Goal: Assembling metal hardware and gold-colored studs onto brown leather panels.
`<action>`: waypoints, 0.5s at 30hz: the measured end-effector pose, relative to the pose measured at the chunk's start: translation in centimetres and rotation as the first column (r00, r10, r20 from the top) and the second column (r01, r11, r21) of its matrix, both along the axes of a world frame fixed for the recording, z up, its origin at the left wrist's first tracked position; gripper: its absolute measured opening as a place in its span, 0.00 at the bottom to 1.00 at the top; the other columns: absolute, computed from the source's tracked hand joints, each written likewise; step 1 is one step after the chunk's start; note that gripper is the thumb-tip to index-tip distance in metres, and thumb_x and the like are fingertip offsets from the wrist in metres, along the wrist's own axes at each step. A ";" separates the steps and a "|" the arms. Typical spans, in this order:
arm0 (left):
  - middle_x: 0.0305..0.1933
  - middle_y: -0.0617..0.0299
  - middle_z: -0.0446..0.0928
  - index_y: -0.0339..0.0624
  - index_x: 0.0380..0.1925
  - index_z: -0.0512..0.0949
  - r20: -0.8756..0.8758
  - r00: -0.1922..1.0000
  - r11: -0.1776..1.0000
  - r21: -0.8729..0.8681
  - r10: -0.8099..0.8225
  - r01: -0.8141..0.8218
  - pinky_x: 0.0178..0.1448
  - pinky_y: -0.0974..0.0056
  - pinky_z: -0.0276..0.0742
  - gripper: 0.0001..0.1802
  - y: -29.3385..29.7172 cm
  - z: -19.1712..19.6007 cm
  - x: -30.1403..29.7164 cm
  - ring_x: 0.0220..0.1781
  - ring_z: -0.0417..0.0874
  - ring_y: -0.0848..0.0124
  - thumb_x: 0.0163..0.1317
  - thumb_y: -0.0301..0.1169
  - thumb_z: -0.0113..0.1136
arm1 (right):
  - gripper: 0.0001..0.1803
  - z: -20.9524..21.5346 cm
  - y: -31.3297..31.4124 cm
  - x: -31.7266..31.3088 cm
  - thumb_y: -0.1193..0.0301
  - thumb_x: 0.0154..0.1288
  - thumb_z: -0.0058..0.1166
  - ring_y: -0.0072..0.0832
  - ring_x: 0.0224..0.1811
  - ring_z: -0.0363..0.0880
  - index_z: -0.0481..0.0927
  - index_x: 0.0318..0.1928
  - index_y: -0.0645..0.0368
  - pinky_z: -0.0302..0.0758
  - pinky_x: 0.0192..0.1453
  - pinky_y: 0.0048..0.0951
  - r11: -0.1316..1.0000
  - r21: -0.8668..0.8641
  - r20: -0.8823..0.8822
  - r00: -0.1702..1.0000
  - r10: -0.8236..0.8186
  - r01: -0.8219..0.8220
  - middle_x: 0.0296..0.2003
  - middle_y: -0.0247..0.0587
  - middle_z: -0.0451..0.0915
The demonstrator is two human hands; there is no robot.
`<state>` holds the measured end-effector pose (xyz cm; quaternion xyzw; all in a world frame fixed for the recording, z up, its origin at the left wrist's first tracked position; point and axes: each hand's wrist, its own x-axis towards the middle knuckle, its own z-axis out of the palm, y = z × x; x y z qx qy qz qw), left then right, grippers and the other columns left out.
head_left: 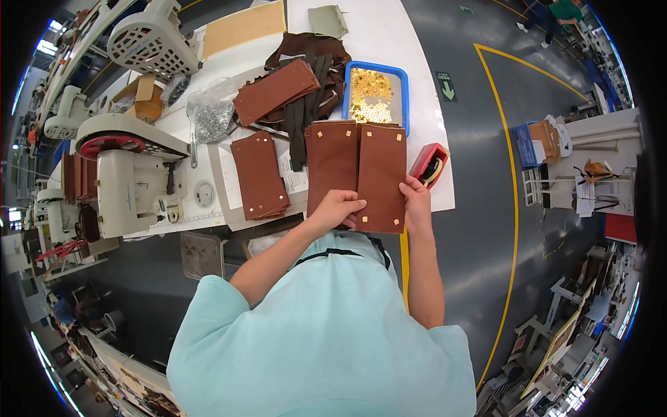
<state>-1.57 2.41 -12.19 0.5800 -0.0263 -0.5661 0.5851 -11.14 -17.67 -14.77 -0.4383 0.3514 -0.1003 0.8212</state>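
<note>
Both my hands hold a brown leather panel by its edges at the table's front edge. Small square gold pieces sit near its corners. My left hand pinches its left edge, thumb on top; my right hand grips the right edge. Just left lies another brown leather panel, also with gold squares at its top. Further left is a stack of brown leather panels with round metal studs. Beyond the held panel, a blue-rimmed tray contains many gold pieces.
A red tape dispenser stands at the table's right edge. Behind are more brown panels, dark leather strips and a clear bag of metal parts. A white machine with a red wheel occupies the left.
</note>
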 end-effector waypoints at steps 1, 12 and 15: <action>0.36 0.64 0.82 0.38 0.40 0.80 0.000 1.000 1.000 0.000 0.001 -0.001 0.35 0.72 0.81 0.11 -0.1 -0.3 -0.1 0.32 0.82 0.77 0.69 0.35 0.57 | 0.16 -0.1 -0.1 0.0 0.82 0.68 0.46 0.27 0.49 0.81 0.76 0.55 0.70 0.77 0.56 0.27 1.000 0.000 0.000 1.000 0.001 -0.001 0.48 0.43 0.82; 0.35 0.61 0.82 0.34 0.42 0.78 -0.014 1.000 0.999 -0.033 -0.007 0.007 0.37 0.73 0.82 0.11 -0.7 -1.1 -0.6 0.32 0.82 0.77 0.63 0.29 0.64 | 0.16 -0.3 -1.1 0.5 0.82 0.68 0.45 0.29 0.48 0.82 0.77 0.54 0.71 0.78 0.55 0.28 1.000 0.004 -0.038 0.999 -0.008 0.008 0.48 0.45 0.82; 0.33 0.62 0.82 0.35 0.42 0.78 -0.004 0.999 0.999 -0.017 0.043 -0.043 0.35 0.73 0.82 0.09 -0.9 -0.8 -0.7 0.30 0.82 0.77 0.63 0.27 0.62 | 0.16 0.2 -1.1 0.7 0.82 0.68 0.46 0.29 0.48 0.82 0.77 0.54 0.71 0.79 0.54 0.28 1.000 -0.002 -0.037 0.999 0.000 0.000 0.47 0.46 0.82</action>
